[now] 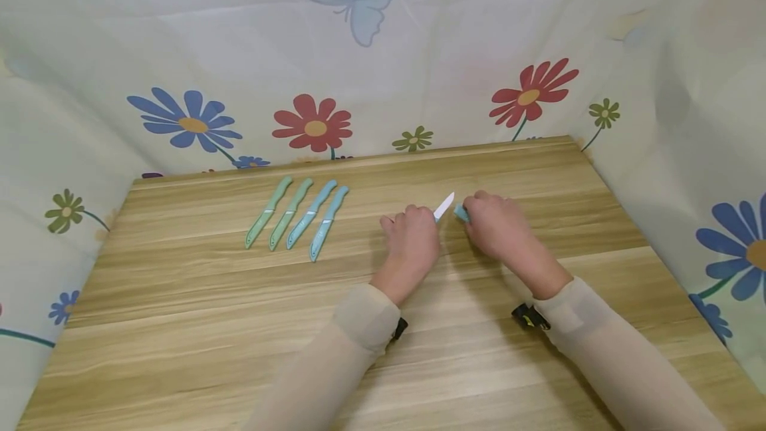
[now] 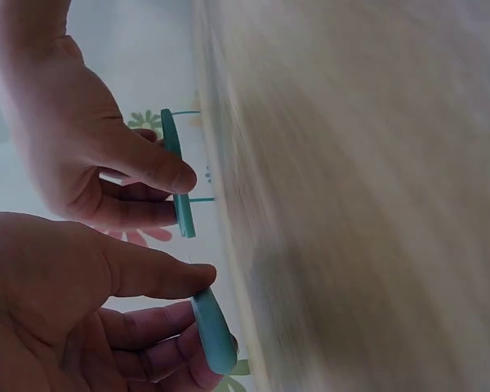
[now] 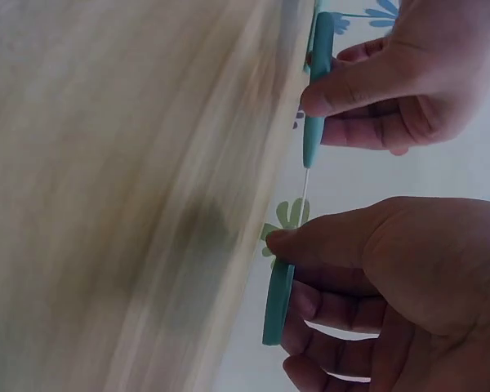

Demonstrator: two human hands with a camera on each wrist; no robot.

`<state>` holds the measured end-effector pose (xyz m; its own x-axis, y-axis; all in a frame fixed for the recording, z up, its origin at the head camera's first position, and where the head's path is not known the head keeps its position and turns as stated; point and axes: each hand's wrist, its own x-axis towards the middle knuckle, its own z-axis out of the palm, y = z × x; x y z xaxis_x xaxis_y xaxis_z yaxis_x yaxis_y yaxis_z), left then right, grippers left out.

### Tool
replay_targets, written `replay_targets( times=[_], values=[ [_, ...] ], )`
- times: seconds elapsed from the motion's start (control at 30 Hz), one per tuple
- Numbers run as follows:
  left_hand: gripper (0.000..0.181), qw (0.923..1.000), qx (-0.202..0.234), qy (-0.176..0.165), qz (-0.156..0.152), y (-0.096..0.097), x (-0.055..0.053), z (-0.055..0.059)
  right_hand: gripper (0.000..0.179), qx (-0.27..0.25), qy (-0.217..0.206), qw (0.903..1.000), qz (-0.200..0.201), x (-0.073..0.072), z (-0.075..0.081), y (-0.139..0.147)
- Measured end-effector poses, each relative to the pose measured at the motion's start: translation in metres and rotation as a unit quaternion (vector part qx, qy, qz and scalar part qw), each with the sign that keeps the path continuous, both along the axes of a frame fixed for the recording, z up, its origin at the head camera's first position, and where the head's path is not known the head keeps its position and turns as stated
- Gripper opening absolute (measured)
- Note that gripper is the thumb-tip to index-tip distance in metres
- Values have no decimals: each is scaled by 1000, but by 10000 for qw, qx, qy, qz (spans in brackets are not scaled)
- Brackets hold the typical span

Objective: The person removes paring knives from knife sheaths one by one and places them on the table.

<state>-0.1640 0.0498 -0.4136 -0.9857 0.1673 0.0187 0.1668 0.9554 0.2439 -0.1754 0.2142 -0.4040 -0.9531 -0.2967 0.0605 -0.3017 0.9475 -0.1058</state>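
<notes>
My left hand grips a small paring knife by its blue handle, the bare blade pointing up and to the right. To its right, my right hand pinches a blue blade sheath between thumb and fingers. A short gap parts the blade tip from the sheath in the head view. Seen from the left wrist, the knife handle lies between thumb and fingertips, while the sheath is in the other hand. The right wrist view shows the thin blade edge-on between both hands.
Left of the hands, several sheathed knives lie side by side on the wooden table: green ones and blue ones. A curtain printed with flowers and a butterfly stands behind the table and along its sides.
</notes>
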Motion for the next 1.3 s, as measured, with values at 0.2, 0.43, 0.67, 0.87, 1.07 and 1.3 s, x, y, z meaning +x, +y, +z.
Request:
replay_targets(
  times=[0.2,0.43,0.67,0.87,1.07,1.3],
  values=[
    [5,9997,73,-243,11,6,-2,0,18,320,159,9994,-4,5,0,-4],
    [6,9996,91,-271,68,13,-3,-1,17,519,302,9982,15,9,-1,-8],
    [7,9993,132,-331,90,18,-4,-3,12,174,-177,9995,-190,5,0,-7],
    [9,9984,157,-525,106,21,-6,-4,18,-236,-777,9955,-491,1,0,-7],
    [14,9983,98,-574,105,24,-7,-4,28,-320,-1081,9923,-508,-2,-2,-6],
    [21,9978,156,-632,103,26,-8,-4,34,-525,-1261,9897,-438,-5,-4,-5]
  ],
)
